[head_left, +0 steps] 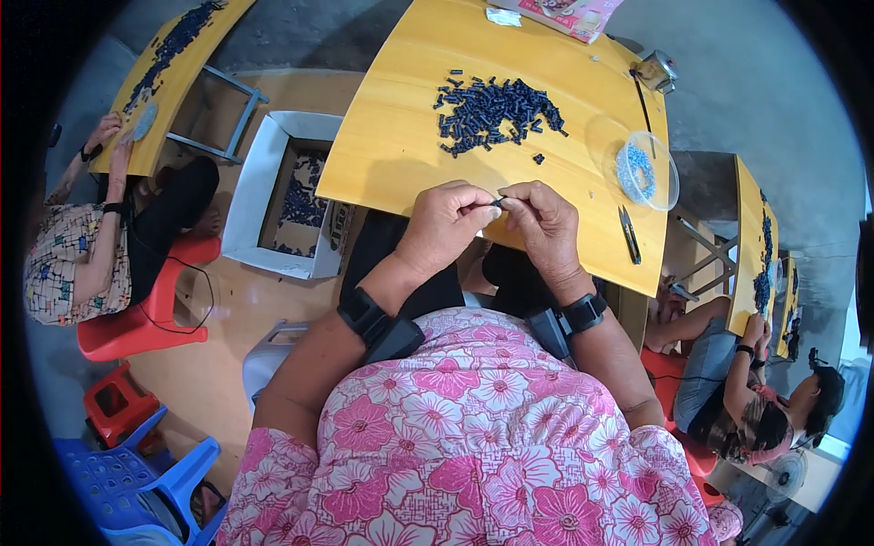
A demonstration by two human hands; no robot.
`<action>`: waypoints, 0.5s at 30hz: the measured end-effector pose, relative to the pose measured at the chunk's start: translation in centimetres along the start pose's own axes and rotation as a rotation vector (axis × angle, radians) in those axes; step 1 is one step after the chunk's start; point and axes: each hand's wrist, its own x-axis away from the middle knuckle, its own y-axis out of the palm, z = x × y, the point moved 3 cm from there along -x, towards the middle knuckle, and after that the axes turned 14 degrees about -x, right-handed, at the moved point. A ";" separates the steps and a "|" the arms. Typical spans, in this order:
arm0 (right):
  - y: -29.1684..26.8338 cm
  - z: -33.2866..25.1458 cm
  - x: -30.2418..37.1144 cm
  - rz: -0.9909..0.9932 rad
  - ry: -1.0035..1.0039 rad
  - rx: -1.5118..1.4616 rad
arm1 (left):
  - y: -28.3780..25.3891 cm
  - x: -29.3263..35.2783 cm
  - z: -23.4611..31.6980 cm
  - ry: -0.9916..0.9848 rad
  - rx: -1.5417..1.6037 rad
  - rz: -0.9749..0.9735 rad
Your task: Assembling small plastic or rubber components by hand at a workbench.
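Note:
Over the near edge of the yellow table (391,118), my left hand (444,221) and my right hand (544,223) meet fingertip to fingertip. Both are closed in a pinch on one small black part (498,202), most of it hidden by the fingers. Beyond them lies a loose pile of short black cylindrical parts (496,109). A few more black pieces (539,159) sit apart, just past my right hand. To the right stands a clear round tub (672,173) with tiny light blue pieces (635,173) in it. Black thread snips (629,235) rest nearer the table's right edge.
A white carton (253,205) with black parts stands on the floor to the left. At the table's far end are a pink package (569,14) and a metal-lidded jar (655,71). People work at tables on both sides. Red stools (150,300) and a blue chair (127,482) stand left.

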 end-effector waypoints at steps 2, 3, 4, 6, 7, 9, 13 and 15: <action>-0.1 -1.4 0.4 -0.036 -0.004 -0.011 | -0.1 1.0 0.3 -0.006 0.024 0.000; -0.1 -2.0 0.7 -0.076 0.002 -0.017 | 0.0 1.5 0.3 -0.008 0.055 -0.014; -0.2 -2.0 1.0 -0.075 -0.009 -0.021 | 0.1 2.0 0.3 -0.009 0.087 -0.029; -0.7 -2.4 1.7 -0.090 -0.095 0.033 | 0.2 2.8 1.0 -0.045 0.126 -0.068; -0.9 -2.8 2.3 -0.083 -0.107 0.034 | 0.4 3.2 1.2 -0.090 0.172 -0.110; -1.4 -3.5 3.1 -0.087 0.027 -0.036 | 0.8 4.0 1.6 -0.103 0.205 -0.140; -2.9 -4.3 4.6 -0.045 -0.109 0.020 | 1.8 4.7 3.8 -0.182 0.252 -0.259; -3.6 -5.5 5.0 -0.025 -0.119 0.039 | 2.2 4.7 4.6 -0.142 0.258 -0.256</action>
